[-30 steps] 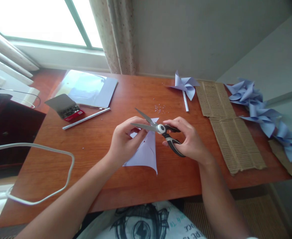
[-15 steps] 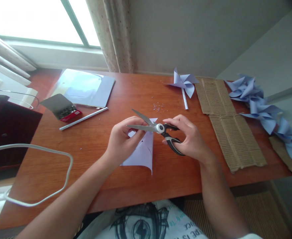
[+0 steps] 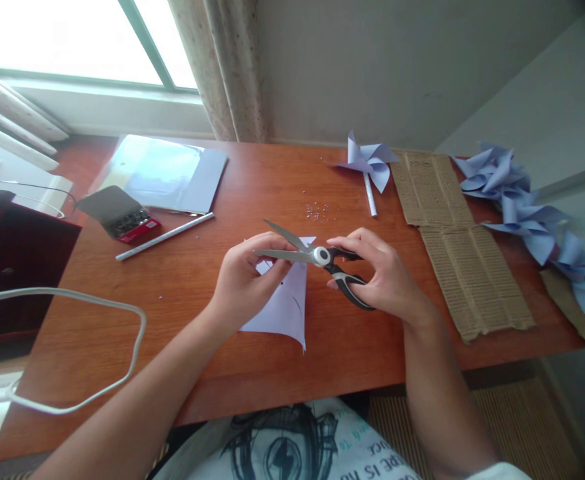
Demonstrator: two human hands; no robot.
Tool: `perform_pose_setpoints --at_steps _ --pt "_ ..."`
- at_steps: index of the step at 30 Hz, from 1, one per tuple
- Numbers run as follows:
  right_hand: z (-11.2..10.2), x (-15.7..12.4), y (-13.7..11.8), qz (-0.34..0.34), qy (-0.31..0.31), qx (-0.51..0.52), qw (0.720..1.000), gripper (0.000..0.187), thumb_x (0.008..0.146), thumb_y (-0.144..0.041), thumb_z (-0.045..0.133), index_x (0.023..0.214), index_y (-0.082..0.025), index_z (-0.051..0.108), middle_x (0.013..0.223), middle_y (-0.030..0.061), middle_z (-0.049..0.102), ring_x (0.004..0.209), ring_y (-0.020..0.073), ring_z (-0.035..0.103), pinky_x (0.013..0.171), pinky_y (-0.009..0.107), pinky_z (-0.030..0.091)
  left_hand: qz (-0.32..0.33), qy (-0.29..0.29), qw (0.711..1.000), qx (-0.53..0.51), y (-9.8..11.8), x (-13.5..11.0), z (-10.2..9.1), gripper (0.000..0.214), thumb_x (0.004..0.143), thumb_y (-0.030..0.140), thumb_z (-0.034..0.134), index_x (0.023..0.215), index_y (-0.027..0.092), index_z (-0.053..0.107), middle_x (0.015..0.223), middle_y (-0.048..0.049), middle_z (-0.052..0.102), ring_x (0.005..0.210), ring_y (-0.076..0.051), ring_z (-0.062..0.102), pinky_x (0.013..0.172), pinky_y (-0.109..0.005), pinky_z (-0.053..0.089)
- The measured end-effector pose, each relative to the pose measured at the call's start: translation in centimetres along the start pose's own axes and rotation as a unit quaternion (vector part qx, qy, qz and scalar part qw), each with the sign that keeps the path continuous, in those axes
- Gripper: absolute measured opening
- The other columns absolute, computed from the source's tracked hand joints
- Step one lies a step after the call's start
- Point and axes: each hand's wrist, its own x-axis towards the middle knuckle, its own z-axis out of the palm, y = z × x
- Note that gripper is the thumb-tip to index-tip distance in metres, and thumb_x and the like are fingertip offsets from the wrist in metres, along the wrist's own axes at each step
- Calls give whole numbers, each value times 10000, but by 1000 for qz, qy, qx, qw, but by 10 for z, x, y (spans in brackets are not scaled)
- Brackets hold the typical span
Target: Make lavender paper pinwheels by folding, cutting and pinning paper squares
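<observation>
My right hand (image 3: 385,273) grips the black-and-white handles of a pair of scissors (image 3: 321,256), whose blades stand apart and point left. My left hand (image 3: 250,270) is closed on a sheet of pale purple paper (image 3: 277,310) below the blades. The lower blade passes in front of my left fingertips. A curved dark line and a small dark dot show on the paper, and its lower right corner curls. Part of the sheet is hidden behind my left fingers.
A paper pinwheel (image 3: 368,162) with a stick lies at the back, beside corrugated cardboard (image 3: 472,280). Several more pinwheels (image 3: 522,207) lie at the right. At the left are a white paper stick (image 3: 165,237), a red box (image 3: 137,229) of small pins, a plastic folder (image 3: 157,173) and a white cable (image 3: 140,333).
The scissors' handles have spread slightly, with my right hand moving a little to the right. The view has shifted slightly; my left hand stays on the paper.
</observation>
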Motion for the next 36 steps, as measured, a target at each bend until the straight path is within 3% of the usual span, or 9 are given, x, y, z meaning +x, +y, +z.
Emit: perform_pose_setpoints --at_steps 5,13,36 --pt "0 0 -1 3 -7 1 1000 489 821 -234 782 1282 -298 633 1118 56 631 1007 226 652 893 390 571 -6 -16 1000 0 2 1 0 100 874 224 680 801 187 738 786 -51 745 794 -192 689 742 -298 535" --pt "1 -1 -3 7 1 -16 1000 494 825 -217 777 1289 -286 626 1103 56 621 993 221 649 887 386 566 -6 -6 1000 7 -3 0 1 91 867 218 690 793 185 730 900 -70 767 839 -196 699 762 -304 534" --pt "-2 -2 -1 19 -6 -21 1000 468 838 -212 770 1276 -312 641 1101 45 606 998 220 648 904 379 561 -1 -28 1000 -6 -6 -1 1 77 866 201 687 886 196 761 924 -75 776 881 -222 715 789 -322 555"
